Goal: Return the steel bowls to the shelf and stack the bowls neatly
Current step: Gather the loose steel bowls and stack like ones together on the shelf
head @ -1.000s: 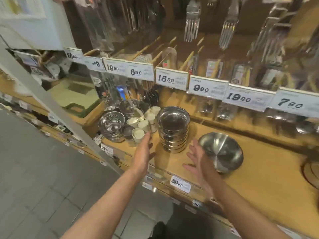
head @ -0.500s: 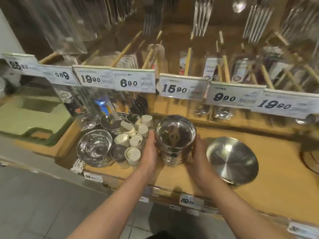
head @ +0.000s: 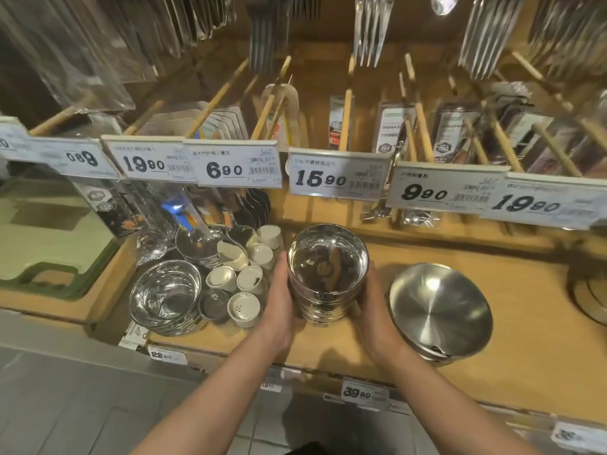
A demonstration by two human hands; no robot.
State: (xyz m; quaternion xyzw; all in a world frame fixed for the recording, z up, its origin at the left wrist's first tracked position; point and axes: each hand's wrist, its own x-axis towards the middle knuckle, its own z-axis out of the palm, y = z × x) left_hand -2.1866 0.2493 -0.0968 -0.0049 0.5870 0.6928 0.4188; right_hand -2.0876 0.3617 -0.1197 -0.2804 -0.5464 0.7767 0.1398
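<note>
Bowls are the task items, and all rest on the wooden shelf (head: 492,284), the largest surface in view, which runs left to right across the frame. A row of price tags (head: 335,174) hangs above the shelf, with packaged cutlery (head: 369,24) on pegs behind it.

Green tray (head: 49,244): sits at the far left, in its own recess.

Wide bowl (head: 440,311): rests on the shelf right of centre, mouth up and tilted toward the camera. It appears to sit on at least one more bowl; the count cannot be told. It is just beside the right hand and apart from the stack.

Left bowls (head: 166,295): a second nested group, mouths up, near the shelf's front edge at the left.

Stack (head: 326,274): several nested steel bowls at the shelf centre. The long axis is vertical, the mouths face up, and the stack stands upright on the shelf. The top bowl's interior reflects the surroundings.

Cups (head: 251,280): a cluster of small cream cups, between the left bowls and the stack. The nearest cup is just beside the left hand.

Left hand (head: 279,305): cups the left side of the stack, fingers curled round its wall.

Right hand (head: 372,307): cups the right side of the stack in the same manner. The two hands grip the stack from opposite sides.
</note>
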